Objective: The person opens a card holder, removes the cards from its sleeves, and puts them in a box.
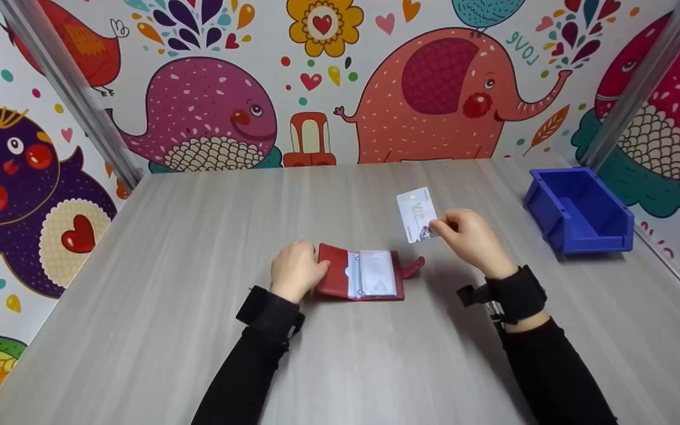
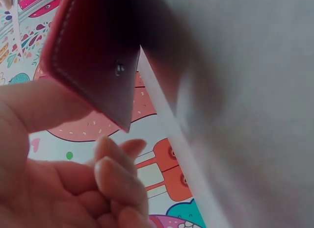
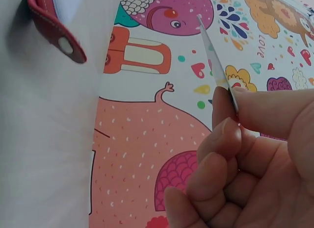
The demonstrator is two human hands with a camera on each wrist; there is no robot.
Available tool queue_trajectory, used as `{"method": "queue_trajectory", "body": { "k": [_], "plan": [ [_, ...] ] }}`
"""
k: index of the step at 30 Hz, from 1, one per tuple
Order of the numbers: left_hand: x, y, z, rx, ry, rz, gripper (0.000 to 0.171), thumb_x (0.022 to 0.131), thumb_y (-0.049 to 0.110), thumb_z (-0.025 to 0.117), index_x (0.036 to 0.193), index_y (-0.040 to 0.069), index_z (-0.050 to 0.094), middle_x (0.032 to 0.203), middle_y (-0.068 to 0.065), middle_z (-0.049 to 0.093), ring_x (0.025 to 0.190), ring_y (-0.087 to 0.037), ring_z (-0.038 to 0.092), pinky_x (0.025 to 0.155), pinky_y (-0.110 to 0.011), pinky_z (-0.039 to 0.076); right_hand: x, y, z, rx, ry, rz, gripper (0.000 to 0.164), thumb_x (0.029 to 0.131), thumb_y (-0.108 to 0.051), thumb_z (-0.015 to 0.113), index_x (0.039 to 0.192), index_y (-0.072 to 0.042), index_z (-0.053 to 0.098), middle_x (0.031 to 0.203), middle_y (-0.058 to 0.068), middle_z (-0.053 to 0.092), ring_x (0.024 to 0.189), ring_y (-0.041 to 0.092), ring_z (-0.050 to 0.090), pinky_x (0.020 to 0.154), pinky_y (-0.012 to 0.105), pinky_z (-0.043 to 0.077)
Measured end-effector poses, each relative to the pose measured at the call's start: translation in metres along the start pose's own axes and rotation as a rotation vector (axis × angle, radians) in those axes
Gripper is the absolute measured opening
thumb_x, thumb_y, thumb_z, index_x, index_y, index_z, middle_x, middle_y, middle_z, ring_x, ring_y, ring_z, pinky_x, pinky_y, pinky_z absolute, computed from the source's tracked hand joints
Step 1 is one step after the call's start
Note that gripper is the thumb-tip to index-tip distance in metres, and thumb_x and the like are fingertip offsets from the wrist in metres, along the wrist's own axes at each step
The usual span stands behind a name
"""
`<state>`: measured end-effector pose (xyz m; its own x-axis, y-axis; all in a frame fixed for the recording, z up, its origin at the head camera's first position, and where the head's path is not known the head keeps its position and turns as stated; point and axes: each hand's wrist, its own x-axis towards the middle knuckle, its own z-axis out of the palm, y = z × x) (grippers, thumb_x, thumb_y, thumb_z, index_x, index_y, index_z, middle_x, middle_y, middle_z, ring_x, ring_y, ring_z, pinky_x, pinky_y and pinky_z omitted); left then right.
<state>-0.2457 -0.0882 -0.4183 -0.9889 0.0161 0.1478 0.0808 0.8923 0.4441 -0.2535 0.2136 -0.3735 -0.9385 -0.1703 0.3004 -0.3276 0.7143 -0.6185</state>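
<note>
A red card holder (image 1: 334,277) lies spread on the table, with clear sleeves (image 1: 378,273) on its right half and a snap strap (image 1: 412,268) sticking out to the right. My left hand (image 1: 296,271) is at its raised left cover. In the left wrist view the thumb reaches behind that cover (image 2: 95,51), while the loosely bent fingers (image 2: 120,184) stay apart from it. Between thumb and index finger, my right hand (image 1: 473,239) pinches a white VIP card (image 1: 415,213) above the table, seen edge-on in the right wrist view (image 3: 216,66).
A blue plastic bin (image 1: 579,212) stands at the right back of the grey wood-grain table (image 1: 169,265). Patterned cartoon walls (image 1: 210,112) rise behind and at both sides, with metal posts (image 1: 74,94) at the corners.
</note>
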Motion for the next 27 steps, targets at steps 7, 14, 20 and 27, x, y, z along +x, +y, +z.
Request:
{"method": "queue_trajectory", "body": {
  "k": [7,14,20,27],
  "plan": [
    [0.0,-0.001,-0.002,-0.003,-0.083,-0.029,0.029,0.085,0.024,0.074,0.067,0.01,0.056,0.069,-0.003,0.056,0.068,-0.022,0.054,0.062,-0.039,0.045,0.001,0.007,-0.006,-0.013,0.007,-0.001,0.025,0.098,-0.015,0.062,0.077,-0.001,0.062,0.068,0.002,0.049,0.061,0.017,0.041,0.057,0.031,0.03],
    [0.0,0.0,-0.003,0.021,-0.117,-0.032,0.029,0.083,0.024,0.074,0.066,0.011,0.055,0.073,-0.004,0.059,0.069,-0.022,0.056,0.063,-0.041,0.048,0.0,0.016,-0.014,-0.004,0.02,0.037,0.023,0.098,-0.016,0.06,0.08,-0.001,0.063,0.071,0.004,0.051,0.063,0.017,0.042,0.059,0.032,0.033],
    [0.0,0.0,-0.002,0.039,-0.131,-0.042,0.026,0.083,0.025,0.074,0.069,0.009,0.059,0.078,-0.006,0.063,0.073,-0.024,0.06,0.066,-0.043,0.05,0.0,0.03,-0.03,-0.022,0.031,0.069,0.025,0.099,-0.018,0.059,0.084,0.001,0.064,0.074,0.006,0.055,0.065,0.019,0.044,0.059,0.033,0.034],
    [0.0,0.0,-0.001,0.038,-0.122,-0.041,0.022,0.082,0.025,0.074,0.076,0.007,0.063,0.083,-0.008,0.066,0.076,-0.026,0.062,0.068,-0.044,0.051,-0.002,0.051,-0.059,-0.091,0.067,0.123,0.032,0.1,-0.025,0.056,0.098,0.005,0.067,0.087,0.015,0.062,0.075,0.026,0.05,0.066,0.038,0.039]
  ]
}}
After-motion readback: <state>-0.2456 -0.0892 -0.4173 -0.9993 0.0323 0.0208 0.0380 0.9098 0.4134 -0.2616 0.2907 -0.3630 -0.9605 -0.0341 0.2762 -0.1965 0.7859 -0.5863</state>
